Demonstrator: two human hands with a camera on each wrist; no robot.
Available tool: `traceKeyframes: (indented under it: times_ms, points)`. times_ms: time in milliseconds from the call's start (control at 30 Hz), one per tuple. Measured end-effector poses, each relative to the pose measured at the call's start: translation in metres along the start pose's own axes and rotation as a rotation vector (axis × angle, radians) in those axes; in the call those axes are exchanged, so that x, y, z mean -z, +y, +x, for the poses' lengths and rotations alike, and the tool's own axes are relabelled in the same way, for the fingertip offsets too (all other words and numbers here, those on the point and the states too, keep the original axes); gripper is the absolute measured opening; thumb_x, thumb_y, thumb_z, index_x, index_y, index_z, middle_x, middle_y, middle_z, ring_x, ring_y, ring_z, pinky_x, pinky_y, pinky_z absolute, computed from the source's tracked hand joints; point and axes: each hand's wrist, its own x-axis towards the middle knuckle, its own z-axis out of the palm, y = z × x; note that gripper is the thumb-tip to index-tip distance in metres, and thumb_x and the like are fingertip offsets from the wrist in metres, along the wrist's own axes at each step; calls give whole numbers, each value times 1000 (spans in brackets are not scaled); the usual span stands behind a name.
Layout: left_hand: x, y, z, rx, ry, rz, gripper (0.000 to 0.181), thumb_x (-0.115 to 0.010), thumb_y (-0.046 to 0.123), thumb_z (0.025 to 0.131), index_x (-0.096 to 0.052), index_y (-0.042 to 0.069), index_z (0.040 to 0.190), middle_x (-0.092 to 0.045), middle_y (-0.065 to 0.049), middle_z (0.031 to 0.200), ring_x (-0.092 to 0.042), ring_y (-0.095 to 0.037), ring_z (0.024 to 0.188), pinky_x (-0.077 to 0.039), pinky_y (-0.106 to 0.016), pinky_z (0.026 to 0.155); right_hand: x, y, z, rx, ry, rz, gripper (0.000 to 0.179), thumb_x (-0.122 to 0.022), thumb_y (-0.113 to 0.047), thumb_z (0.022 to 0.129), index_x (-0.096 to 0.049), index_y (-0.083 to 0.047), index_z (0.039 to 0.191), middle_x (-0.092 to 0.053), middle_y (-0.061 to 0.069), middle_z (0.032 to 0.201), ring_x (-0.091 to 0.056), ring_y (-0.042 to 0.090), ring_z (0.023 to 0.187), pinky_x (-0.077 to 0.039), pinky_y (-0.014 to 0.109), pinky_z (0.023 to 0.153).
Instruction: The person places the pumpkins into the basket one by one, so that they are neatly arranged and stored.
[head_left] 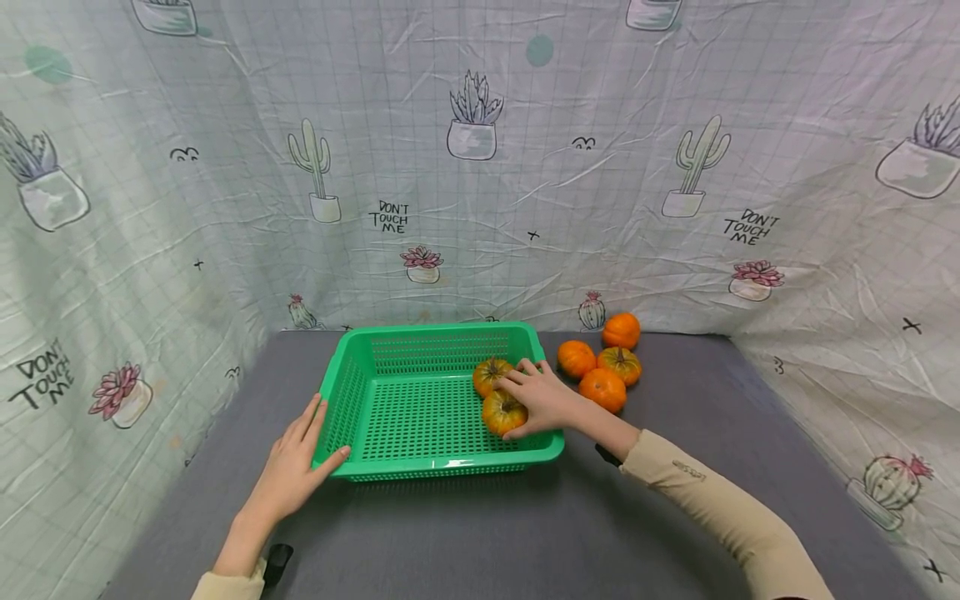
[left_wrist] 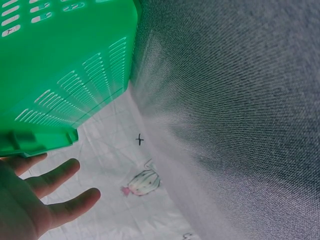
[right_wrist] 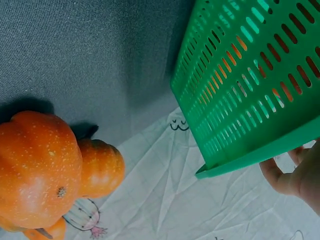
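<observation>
Beige sleeve [head_left: 723,508], right fingers [head_left: 516,387] seemingly round pumpkin [head_left: 501,415]

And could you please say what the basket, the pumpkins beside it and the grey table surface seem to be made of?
Basket: seemingly glossy plastic, judging by rim highlights and moulded slots.
Pumpkins: probably real rind, satiny, ribbed and speckled, though possibly imitation.
Grey table surface: apparently matte fabric, finely textured.

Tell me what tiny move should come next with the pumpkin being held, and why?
I'd probably loosen the right-hand grip and let go of the front pumpkin, because it's already inside the green plastic basket, close to the back pumpkin. Four more pumpkins sit outside, to the basket's right, so that grip may be needed there.
</observation>
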Motion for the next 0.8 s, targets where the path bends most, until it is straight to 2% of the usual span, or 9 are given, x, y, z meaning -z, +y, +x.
traceKeyframes:
  times_ms: [400,633,800]
  points:
    - [0,-1,0,-1,-2,1,80,-51,44,87,-12,7,144,-7,-11,151,-24,-43,128,-24,-65,88,0,-4,4,7,-59,-28,78,-67,-59,66,-47,-14,126,-54,6,117,-39,25,101,-30,45,80]
    - [0,-1,0,-8,13,3,79,-52,44,86,-13,6,144,-8,-12,151,-25,-44,127,-24,-64,88,-2,-2,6,-3,-85,-61,81,-65,-62,66,-46,-14,128,-54,6,119,-39,25,103,-30,45,81]
    - [0,0,0,-1,1,5,79,-51,44,87,-12,7,144,-7,-11,151,-25,-43,128,-24,-64,89,-3,-1,6,6,-81,-81,74,-64,-59,70,-47,-15,127,-56,4,117,-39,24,100,-30,45,80]
